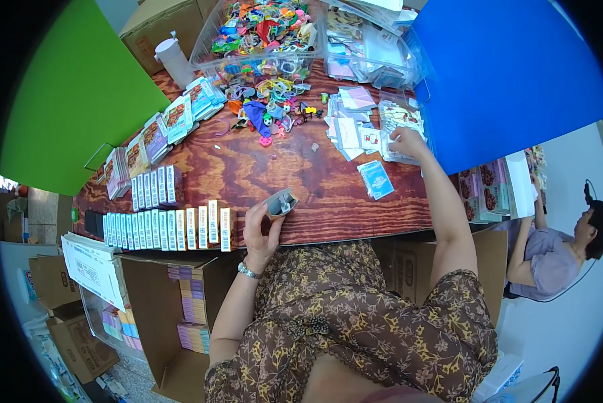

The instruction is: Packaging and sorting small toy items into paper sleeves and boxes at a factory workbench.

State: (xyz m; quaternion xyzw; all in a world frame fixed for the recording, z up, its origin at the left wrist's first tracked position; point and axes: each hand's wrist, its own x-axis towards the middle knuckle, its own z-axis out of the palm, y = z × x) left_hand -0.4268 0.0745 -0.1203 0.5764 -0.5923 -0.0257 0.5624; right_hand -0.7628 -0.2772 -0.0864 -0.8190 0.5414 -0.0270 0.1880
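Observation:
My left hand is wrapped round a small open carton near the table's front edge. Its open end faces up and something pale and dark shows inside, too small to name. My right hand reaches far forward to a clear tray of small flat pieces. Its fingers are bent together at the tray's left side; whatever lies between them is hidden. Close to those fingertips is a white card with a red-marked figure, beside a loose pile of cards. A blue-and-white packet rests nearer me.
Rows of filled cartons stand at the front left, with stacks of flat cartons behind. A bin of colourful trinkets and a bin of plastic packets sit at the back. Green and blue panels flank the table. Another person works at right.

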